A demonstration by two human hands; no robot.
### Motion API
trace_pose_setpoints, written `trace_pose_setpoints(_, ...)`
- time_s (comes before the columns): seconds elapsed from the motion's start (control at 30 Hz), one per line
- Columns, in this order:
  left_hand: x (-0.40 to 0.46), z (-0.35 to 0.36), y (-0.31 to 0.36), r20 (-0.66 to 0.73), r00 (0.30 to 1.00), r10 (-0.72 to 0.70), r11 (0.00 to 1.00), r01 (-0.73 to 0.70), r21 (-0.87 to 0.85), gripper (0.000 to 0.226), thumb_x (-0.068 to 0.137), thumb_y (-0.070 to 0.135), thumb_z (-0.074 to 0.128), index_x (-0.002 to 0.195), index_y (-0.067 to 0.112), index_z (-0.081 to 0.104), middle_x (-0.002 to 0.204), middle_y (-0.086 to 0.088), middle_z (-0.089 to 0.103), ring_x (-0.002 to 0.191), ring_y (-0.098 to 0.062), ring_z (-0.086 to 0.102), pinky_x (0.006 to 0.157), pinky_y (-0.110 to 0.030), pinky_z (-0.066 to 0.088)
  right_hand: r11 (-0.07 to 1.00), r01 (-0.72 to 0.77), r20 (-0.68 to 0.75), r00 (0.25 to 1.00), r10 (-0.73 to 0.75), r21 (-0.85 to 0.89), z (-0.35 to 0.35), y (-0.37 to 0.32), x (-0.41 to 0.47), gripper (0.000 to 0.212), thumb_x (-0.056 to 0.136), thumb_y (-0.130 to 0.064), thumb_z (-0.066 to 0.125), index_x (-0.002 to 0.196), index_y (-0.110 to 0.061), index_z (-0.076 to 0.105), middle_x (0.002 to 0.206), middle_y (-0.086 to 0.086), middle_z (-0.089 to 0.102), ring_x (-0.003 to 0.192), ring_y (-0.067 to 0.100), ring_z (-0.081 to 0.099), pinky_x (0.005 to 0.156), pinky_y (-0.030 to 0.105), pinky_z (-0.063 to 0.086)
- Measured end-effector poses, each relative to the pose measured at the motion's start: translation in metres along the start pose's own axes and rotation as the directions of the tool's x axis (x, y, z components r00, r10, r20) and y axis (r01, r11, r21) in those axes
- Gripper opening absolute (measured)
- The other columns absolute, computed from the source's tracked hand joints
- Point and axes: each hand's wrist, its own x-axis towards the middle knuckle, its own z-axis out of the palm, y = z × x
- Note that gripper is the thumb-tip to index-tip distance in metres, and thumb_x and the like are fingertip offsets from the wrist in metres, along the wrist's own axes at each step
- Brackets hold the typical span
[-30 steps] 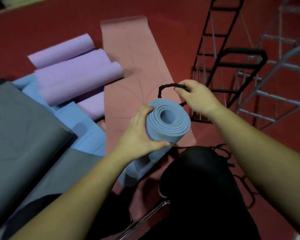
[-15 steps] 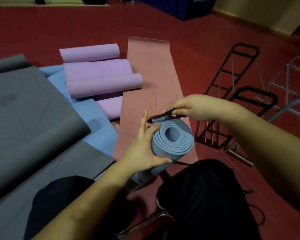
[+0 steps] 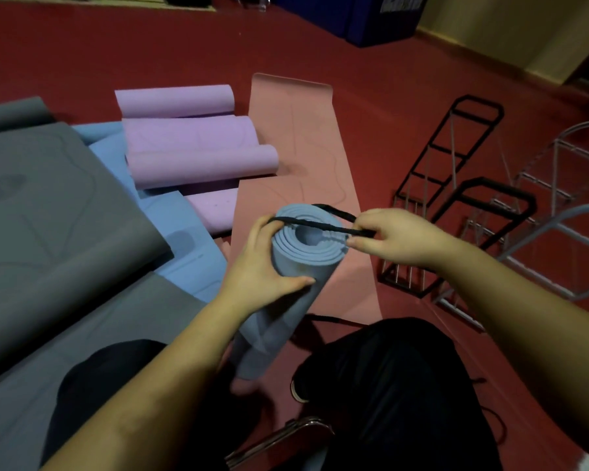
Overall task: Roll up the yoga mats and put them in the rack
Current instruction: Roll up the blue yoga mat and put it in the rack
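Flooring of red rubber (image 3: 150,45) carries the unrolled stock: grey mats (image 3: 48,205) at left, a blue flat mat (image 3: 184,226) beside them, loosely curled purple mats (image 3: 198,151) behind, and a pink mat (image 3: 303,158) lying open in the middle. To the right stands a black wire rack (image 3: 456,185), with a silver frame (image 3: 565,198) just beyond it.

Step in hand, as judged: securing a finished roll before racking. The rolled blue mat (image 3: 286,290) stands tilted between the person's knees, its spiral end facing up, well short of the rack. A black strap (image 3: 323,226) loop lies across that upper end.

Left hand (image 3: 262,266): fingers and thumb are wrapped round the upper part of the roll, holding the coil tight; its fingertips also touch the strap at the rim. Right hand (image 3: 398,236): thumb and fingers are closed in a pinch on the strap at the roll's right edge.

Next move, as judged: the loop needs widening and drawing down over the rim and along the roll while the left hand prevents unwinding. A slack hold would likely let the outer layers spring open.
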Motion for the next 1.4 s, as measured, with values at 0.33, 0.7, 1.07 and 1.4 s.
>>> trace_pose_setpoints(0.33, 0.007, 0.005, -0.001, -0.084, 0.994, -0.077, 0.995, 0.072, -0.062, 0.095, 0.06, 0.038, 0.092, 0.139, 0.028, 0.039, 0.149, 0.017, 0.032, 0.132, 0.0, 0.037, 0.105, -0.027, 0.037, 0.697, -0.221, -0.192, 0.866, 0.462, 0.682, 0.098, -0.022, -0.03, 0.059, 0.102, -0.047, 0.034, 0.067, -0.011, 0.066, 0.076, 0.003, 0.069, 0.083, 0.017, 0.064, 0.089, 0.035, 0.044)
trace_pose_setpoints(0.7, 0.008, -0.006, -0.007, -0.139, 0.953, -0.27, 0.959, 0.254, -0.125, 0.112, 0.057, 0.04, 0.093, 0.144, 0.038, 0.022, 0.142, 0.015, 0.041, 0.127, -0.012, 0.05, 0.097, -0.032, 0.045, 0.99, 0.126, -0.231, 0.967, -0.108, 0.068, 0.146, -0.052, -0.021, 0.043, 0.097, -0.048, 0.033, 0.11, -0.023, 0.066, 0.103, -0.012, 0.062, 0.109, 0.013, 0.051, 0.088, 0.036, 0.035)
trace_pose_setpoints(1.07, 0.003, 0.012, -0.002, -0.205, 0.966, -0.159, 0.987, 0.15, -0.059, 0.093, 0.056, 0.045, 0.08, 0.139, 0.031, 0.041, 0.145, 0.009, 0.031, 0.124, -0.004, 0.042, 0.096, -0.034, 0.046, 0.433, -0.182, -0.162, 0.747, 0.645, 0.883, 0.147, -0.05, 0.004, 0.013, 0.098, -0.022, 0.041, 0.099, -0.026, 0.054, 0.086, -0.008, 0.065, 0.078, -0.004, 0.055, 0.074, 0.016, 0.039)
trace_pose_setpoints(1.4, 0.002, 0.021, -0.007, -0.393, 0.877, -0.277, 0.949, 0.187, -0.252, 0.085, 0.062, 0.057, 0.074, 0.132, 0.02, 0.044, 0.142, 0.005, 0.045, 0.125, -0.003, 0.048, 0.087, -0.001, 0.036, 0.601, -0.205, -0.215, 0.806, 0.552, 0.773, 0.145, -0.068, 0.03, 0.061, 0.1, -0.054, 0.033, 0.155, -0.03, 0.02, 0.156, 0.002, 0.036, 0.137, 0.026, 0.041, 0.106, 0.036, 0.036)
